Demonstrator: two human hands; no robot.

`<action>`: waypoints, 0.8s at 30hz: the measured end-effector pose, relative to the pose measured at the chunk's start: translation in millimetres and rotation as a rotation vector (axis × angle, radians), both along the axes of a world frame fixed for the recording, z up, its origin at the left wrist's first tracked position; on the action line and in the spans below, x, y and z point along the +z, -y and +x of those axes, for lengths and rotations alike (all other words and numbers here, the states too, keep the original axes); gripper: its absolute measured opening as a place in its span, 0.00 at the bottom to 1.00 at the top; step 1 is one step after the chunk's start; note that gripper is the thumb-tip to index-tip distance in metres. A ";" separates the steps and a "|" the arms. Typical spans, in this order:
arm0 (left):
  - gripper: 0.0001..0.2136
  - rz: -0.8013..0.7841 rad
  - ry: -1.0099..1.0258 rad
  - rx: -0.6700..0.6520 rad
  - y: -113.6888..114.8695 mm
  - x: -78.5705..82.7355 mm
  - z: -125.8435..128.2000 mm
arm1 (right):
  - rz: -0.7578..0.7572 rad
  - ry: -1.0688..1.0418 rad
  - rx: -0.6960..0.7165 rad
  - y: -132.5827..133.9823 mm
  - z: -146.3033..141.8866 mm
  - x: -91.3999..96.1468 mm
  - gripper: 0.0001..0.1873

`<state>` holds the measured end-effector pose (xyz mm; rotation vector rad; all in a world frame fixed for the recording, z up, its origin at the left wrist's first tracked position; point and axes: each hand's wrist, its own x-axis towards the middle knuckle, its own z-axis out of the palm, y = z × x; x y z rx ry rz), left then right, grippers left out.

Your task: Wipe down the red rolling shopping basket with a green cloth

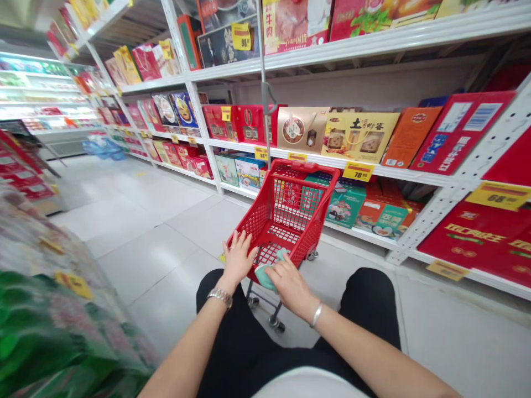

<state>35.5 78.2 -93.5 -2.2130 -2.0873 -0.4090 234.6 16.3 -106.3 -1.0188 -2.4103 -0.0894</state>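
A small red shopping cart [286,233] with a plastic mesh basket stands on the floor between my knees. My left hand [239,255] rests on its near left rim with the fingers spread. At the near rim on the right, my right hand [289,282] grips a pale green cloth [265,276], part of which shows above the fingers. The cloth touches the front of the basket. Through the mesh I see the basket's bottom. A grey pole [265,110] rises behind the cart's handle.
White shelves [357,50] with boxed goods run along the right side, close behind the cart. Pale floor tiles [161,260] stretch to the left. A blurred display with green leaves [50,331] is at the near left. Blue wrapped packs [103,146] lie farther down the aisle.
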 end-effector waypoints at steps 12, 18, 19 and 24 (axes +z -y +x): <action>0.19 -0.123 0.002 -0.149 -16.3 2.0 31.7 | 0.094 0.147 -0.013 -38.2 51.1 6.8 0.25; 0.17 -0.137 0.007 -0.221 -20.1 -0.3 24.4 | 0.007 0.144 -0.287 -100.5 143.2 22.9 0.31; 0.17 -0.142 0.005 -0.233 -20.0 0.4 22.4 | 0.010 0.138 -0.311 -108.9 154.9 25.8 0.31; 0.19 -0.126 -0.013 -0.133 -18.8 10.4 21.0 | 0.038 0.119 -0.335 -125.7 165.8 30.0 0.26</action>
